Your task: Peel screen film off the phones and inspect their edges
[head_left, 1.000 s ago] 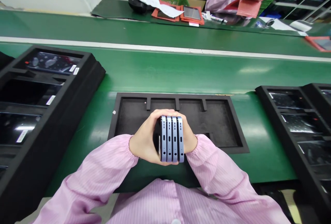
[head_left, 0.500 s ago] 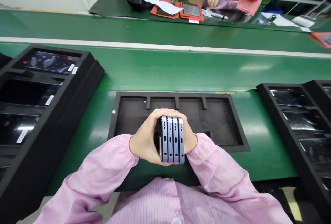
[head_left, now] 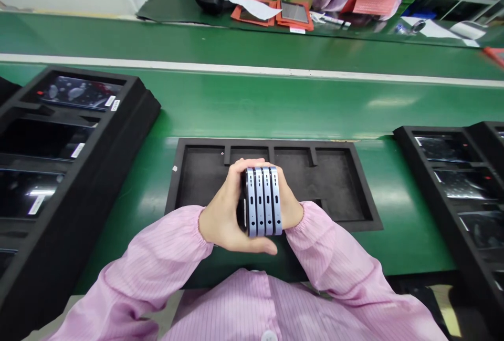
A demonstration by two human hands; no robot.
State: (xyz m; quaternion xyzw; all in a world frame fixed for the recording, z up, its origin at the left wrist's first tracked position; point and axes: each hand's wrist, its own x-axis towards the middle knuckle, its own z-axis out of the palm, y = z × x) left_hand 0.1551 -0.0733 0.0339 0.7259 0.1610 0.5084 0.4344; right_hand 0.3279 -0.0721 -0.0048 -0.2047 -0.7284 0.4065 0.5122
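On the head view, I have the four phones side by side as one block, in line with the near-middle part of a black tray on the green counter. Their blue bottom ends, with slots, port and round hole, face my camera, so the long axis runs roughly along my line of sight; I can't judge the exact tilt. Those narrow ends stretch from near to far, leaning slightly left at the far end, and a dark face shows on the left.

The left hand is clamped on the block, fingers curled around the far side, thumb stretched along the near side; I can't tell whether its tip touches. The right hand is clamped on the right flank, its fingers mostly hidden.

For room, I see green surface beyond the black tray's far edge, up to a white line. A strip separates its right edge from the right-hand case; the one beside the left-hand case narrows at the far left corner. A pink-clad torso sits close to the near edge.
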